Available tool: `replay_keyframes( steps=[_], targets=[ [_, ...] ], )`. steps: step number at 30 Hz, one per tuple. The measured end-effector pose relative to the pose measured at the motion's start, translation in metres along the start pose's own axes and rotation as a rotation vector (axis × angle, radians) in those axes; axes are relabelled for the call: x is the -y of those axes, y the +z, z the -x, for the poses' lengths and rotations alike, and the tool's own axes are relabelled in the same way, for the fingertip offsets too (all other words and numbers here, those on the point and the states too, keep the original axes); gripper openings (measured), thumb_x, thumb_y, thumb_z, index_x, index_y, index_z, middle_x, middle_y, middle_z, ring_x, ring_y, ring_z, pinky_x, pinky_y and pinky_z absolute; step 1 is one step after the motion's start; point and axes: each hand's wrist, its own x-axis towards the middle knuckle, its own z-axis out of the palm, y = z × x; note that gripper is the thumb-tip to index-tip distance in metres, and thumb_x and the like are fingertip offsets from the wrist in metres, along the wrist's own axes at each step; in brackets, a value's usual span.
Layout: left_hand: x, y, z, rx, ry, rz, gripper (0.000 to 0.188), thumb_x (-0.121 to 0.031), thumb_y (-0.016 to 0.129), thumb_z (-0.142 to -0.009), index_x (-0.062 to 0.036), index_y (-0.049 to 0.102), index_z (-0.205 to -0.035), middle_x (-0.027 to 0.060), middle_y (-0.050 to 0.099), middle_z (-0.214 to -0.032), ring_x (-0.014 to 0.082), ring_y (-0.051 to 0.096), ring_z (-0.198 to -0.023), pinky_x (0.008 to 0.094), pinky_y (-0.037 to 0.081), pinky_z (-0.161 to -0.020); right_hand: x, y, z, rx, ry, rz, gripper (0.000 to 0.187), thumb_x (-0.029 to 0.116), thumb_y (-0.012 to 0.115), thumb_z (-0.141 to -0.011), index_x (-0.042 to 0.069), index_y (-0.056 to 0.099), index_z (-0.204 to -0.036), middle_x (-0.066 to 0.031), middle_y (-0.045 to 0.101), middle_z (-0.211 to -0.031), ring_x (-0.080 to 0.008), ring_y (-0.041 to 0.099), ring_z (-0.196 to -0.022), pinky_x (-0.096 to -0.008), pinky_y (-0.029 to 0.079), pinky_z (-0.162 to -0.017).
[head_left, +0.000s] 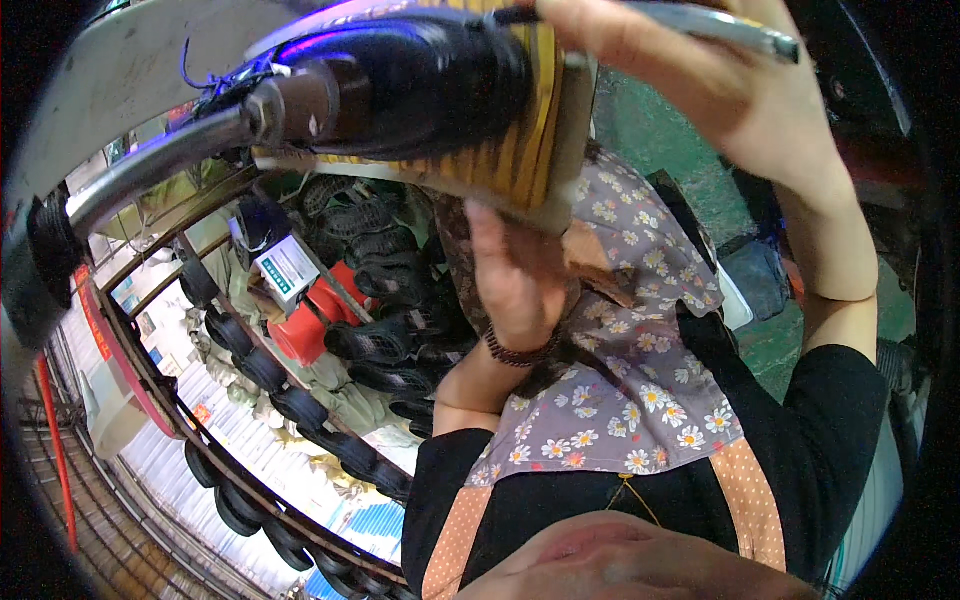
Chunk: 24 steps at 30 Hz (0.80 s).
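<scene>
My right hand, at the top right, has its fingers curled around a slim silver pen-like tool. A dark, thin end shows past the fingertips, near the top of a yellow-brown ribbed panel with a pale edge. My left hand, with a dark beaded bracelet at the wrist, is raised just below that panel's lower edge. Its fingers are blurred and partly hidden, so whether it holds anything does not show. A glossy black rounded housing covers part of the panel, to the left of my right hand.
A metal arm joins the black housing from the left. Below it, several black shoe-like pieces are piled beside a red item and a small white box. More black pieces line a rack. My flowered apron covers my lap.
</scene>
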Motion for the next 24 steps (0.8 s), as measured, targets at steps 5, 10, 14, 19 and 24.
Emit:
replay_keyframes(
  steps=[5, 10, 14, 19, 24],
  targets=[
    [0.010, 0.020, -0.035, 0.315, 0.052, 0.249, 0.056, -0.049, 0.042, -0.098, -0.0178, 0.037, -0.143, 0.0084, 0.041, -0.145, 0.0322, 0.026, -0.140, 0.0528, 0.010, -0.116, 0.028, 0.007, -0.032, -0.129, 0.013, 0.353, 0.021, 0.013, 0.061, -0.085, -0.005, 0.071, -0.087, -0.0086, 0.067, -0.069, -0.0073, 0.058, -0.061, -0.0232, 0.046, -0.055],
    [-0.023, 0.050, -0.022, 0.325, 0.678, -0.300, 0.086, -0.027, 0.064, -0.086, -0.0055, 0.009, -0.150, 0.0179, 0.020, -0.155, 0.0325, 0.020, -0.143, 0.0475, 0.006, -0.118, -0.035, 0.018, -0.063, -0.336, -0.153, 0.166, 0.020, 0.012, 0.062, -0.083, -0.006, 0.070, -0.085, -0.0108, 0.067, -0.070, -0.0139, 0.061, -0.064, -0.0278, 0.047, -0.058],
    [-0.046, 0.005, -0.018, -0.447, 1.328, -1.074, 0.106, -0.014, 0.074, -0.077, -0.0010, -0.002, -0.149, 0.0216, 0.012, -0.155, 0.0322, 0.015, -0.143, 0.0443, 0.006, -0.116, -0.055, 0.075, -0.055, -0.416, -0.251, 0.238, 0.016, 0.015, 0.064, -0.079, 0.002, 0.072, -0.082, -0.0094, 0.066, -0.069, -0.0206, 0.058, -0.066, -0.0352, 0.044, -0.069],
    [-0.070, -0.068, -0.026, -0.621, 1.005, -1.110, 0.093, -0.010, 0.075, -0.077, 0.0005, 0.013, -0.144, 0.0201, 0.026, -0.147, 0.0289, 0.029, -0.132, 0.0428, 0.020, -0.110, -0.045, 0.119, -0.018, -0.382, -0.283, 0.250, 0.017, 0.015, 0.067, -0.081, 0.005, 0.066, -0.095, -0.0071, 0.066, -0.078, -0.0233, 0.058, -0.075, -0.0356, 0.039, -0.077],
    [-0.052, -0.058, -0.029, -0.478, 0.921, -1.179, 0.080, -0.005, 0.077, -0.076, 0.0019, 0.028, -0.139, 0.0186, 0.040, -0.139, 0.0256, 0.043, -0.121, 0.0413, 0.034, -0.103, -0.049, 0.119, -0.017, -0.358, -0.306, 0.077, 0.017, 0.016, 0.069, -0.081, 0.005, 0.066, -0.095, -0.0059, 0.064, -0.077, -0.0240, 0.059, -0.076, -0.0377, 0.040, -0.071]
  ],
)
